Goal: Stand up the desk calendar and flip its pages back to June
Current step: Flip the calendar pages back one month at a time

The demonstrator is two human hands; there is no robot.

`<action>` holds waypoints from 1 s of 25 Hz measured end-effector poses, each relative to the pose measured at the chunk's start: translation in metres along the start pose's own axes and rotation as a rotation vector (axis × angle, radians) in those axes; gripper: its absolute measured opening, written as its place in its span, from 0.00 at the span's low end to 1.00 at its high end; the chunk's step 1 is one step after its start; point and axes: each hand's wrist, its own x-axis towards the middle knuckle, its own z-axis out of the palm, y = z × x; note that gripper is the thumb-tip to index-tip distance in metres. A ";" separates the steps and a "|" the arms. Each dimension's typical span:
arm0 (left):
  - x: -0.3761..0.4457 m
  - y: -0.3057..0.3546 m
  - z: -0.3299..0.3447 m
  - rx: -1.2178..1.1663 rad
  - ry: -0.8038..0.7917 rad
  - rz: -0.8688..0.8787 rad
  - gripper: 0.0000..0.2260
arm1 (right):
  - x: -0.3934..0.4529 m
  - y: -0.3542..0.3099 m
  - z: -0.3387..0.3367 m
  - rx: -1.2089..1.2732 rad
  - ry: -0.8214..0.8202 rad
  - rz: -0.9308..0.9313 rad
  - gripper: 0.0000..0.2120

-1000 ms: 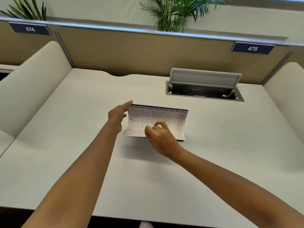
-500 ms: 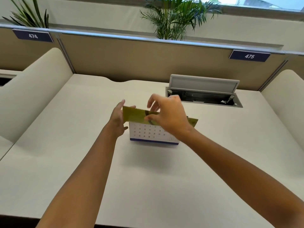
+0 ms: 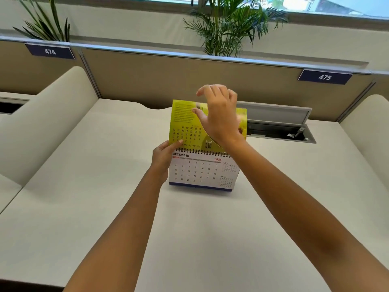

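The desk calendar [image 3: 197,172] stands upright on the white desk [image 3: 105,197], spiral binding on top, its white front page reading DECEMBER 2026. A yellow-green page [image 3: 182,123] is raised above the binding, its print upside down and marked DEC. My left hand [image 3: 163,160] grips the calendar's upper left corner, thumb on the foot of the raised page. My right hand [image 3: 219,116] is up against the raised page, fingers loosely spread over its top edge, thumb on its face. Whether it pinches the page is unclear.
An open cable hatch [image 3: 280,125] is set into the desk behind the calendar on the right. Beige partition walls [image 3: 147,81] with number signs 474 and 475 close the back. Curved side dividers [image 3: 42,123] flank the desk. Potted palms [image 3: 227,28] stand beyond.
My right hand has lifted the yellow-green page from the front up over the spiral binding. The December page is now fully exposed. My left hand stays at the left corner.
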 end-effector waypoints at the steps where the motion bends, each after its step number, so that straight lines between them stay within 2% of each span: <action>1: 0.001 -0.002 0.001 -0.024 0.036 0.006 0.10 | -0.012 0.000 0.008 0.030 0.040 -0.046 0.14; 3: 0.005 -0.005 0.004 -0.039 0.102 0.018 0.07 | -0.048 0.002 0.027 0.095 0.058 -0.128 0.11; 6: 0.009 -0.008 0.006 -0.020 0.192 -0.025 0.15 | -0.118 0.012 0.057 0.079 -0.017 -0.222 0.12; 9: 0.009 -0.011 0.007 0.004 0.242 -0.032 0.23 | -0.178 0.020 0.082 -0.017 -0.159 -0.323 0.14; 13: 0.006 -0.018 0.007 0.080 0.275 0.018 0.23 | -0.215 0.020 0.105 -0.116 -0.327 -0.382 0.18; 17: 0.009 -0.013 0.005 0.125 0.316 0.016 0.25 | -0.212 0.019 0.111 -0.216 -0.348 -0.436 0.21; 20: 0.012 -0.009 0.004 0.151 0.302 -0.010 0.28 | -0.203 0.018 0.106 -0.191 -0.335 -0.438 0.22; 25: 0.014 -0.001 0.002 0.137 0.263 -0.096 0.30 | -0.195 0.021 0.083 -0.089 -0.246 -0.501 0.08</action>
